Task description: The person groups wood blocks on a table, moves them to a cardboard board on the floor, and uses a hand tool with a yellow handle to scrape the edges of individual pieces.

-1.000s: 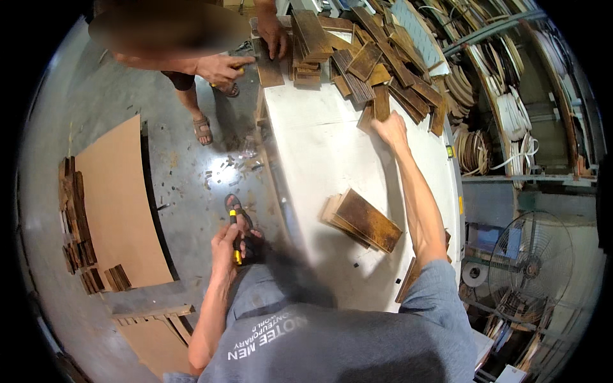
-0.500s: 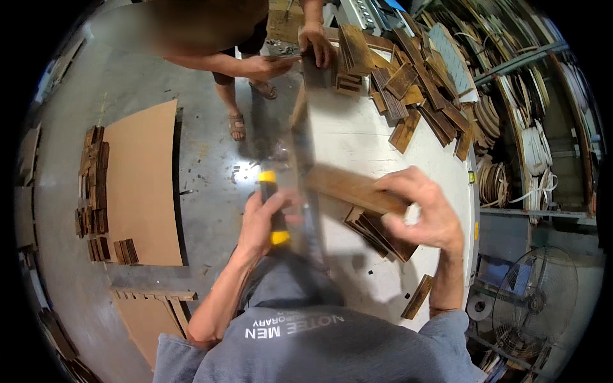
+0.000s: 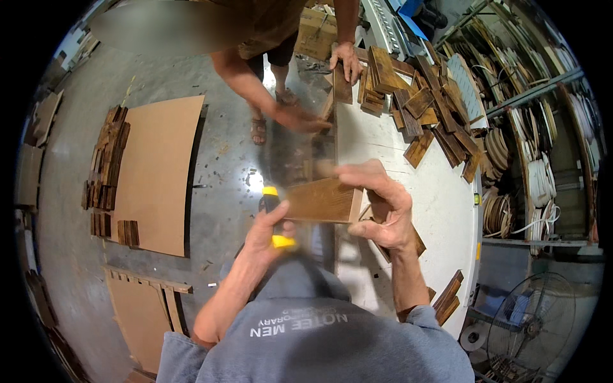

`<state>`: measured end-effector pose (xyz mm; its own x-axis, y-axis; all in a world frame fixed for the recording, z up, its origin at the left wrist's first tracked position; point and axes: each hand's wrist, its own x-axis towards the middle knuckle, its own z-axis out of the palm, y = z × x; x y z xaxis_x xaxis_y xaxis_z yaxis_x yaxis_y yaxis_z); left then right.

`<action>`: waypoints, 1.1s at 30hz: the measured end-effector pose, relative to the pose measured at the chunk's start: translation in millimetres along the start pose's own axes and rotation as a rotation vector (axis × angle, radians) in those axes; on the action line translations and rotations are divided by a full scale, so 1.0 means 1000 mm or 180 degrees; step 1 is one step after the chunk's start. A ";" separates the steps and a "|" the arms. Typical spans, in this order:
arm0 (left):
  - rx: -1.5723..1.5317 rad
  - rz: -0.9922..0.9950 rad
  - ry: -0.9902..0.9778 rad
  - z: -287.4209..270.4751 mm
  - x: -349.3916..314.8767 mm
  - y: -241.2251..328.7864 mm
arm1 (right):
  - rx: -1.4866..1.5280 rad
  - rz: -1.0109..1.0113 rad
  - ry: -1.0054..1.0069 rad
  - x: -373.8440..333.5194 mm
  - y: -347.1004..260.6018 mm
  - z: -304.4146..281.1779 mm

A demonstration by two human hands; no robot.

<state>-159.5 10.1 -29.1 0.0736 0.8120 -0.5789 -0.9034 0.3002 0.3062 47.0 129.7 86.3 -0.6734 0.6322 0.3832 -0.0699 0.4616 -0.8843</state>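
Observation:
My left hand (image 3: 263,228) is closed around a short black hand tool with yellow ends (image 3: 271,191); its kind does not show clearly. A short brown wooden board (image 3: 319,202) is held between my hands over the near left edge of the table. Its right end lies in the grip of my right hand (image 3: 383,210), thumb below and fingers above. The left end meets my left thumb, beside the tool. Partly hidden behind my right hand, more dark boards (image 3: 416,244) rest on the white tabletop (image 3: 377,147).
Across the table corner, a co-worker's hand (image 3: 345,62) presses on a dark board (image 3: 343,86). Loose wood pieces (image 3: 418,102) pile up at the far right. On the floor at left lie a brown panel (image 3: 156,172) and stacked boards (image 3: 105,159). A fan (image 3: 531,325) stands at right.
My right hand has brought the board leftward and turned it, so its end now meets my left hand. The co-worker's lower hand has shifted down along the table edge. The view has swung slightly.

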 end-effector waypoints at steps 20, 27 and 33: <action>-0.0858 0.0061 -0.0238 0.013 0.007 -0.030 | 0.1115 0.0232 0.1058 0.005 -0.017 0.073; 0.0407 -0.0338 0.0060 0.020 0.032 -0.029 | -0.1133 0.0912 -0.0106 0.048 0.041 -0.023; 0.0736 -0.0345 0.0577 -0.029 0.044 -0.023 | -0.2838 0.1402 -0.1704 0.052 0.152 -0.052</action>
<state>-147.7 24.4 -83.9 0.0690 0.6728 -0.7366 -0.7729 0.5029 0.3869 39.6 265.6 -14.5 -0.7533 0.6005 -0.2683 0.6575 0.6792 -0.3261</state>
